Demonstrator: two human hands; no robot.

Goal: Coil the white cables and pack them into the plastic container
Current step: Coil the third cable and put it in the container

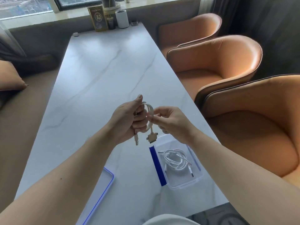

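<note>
White flat cable (148, 111), looped, gripped in curled left hand (128, 120), one turn pinched by right hand (170, 120); coiling seemingly near done; next, lower into clear rectangular plastic container (183, 184) beneath right hand.

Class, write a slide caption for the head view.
The left hand grips a coiled white cable, right hand pinches it above the table; a second cable lies in the container.

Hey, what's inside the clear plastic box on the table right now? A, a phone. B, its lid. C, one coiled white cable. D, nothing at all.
C: one coiled white cable lies in the open box, while the left hand and right hand hold a second cable above the table.
</note>
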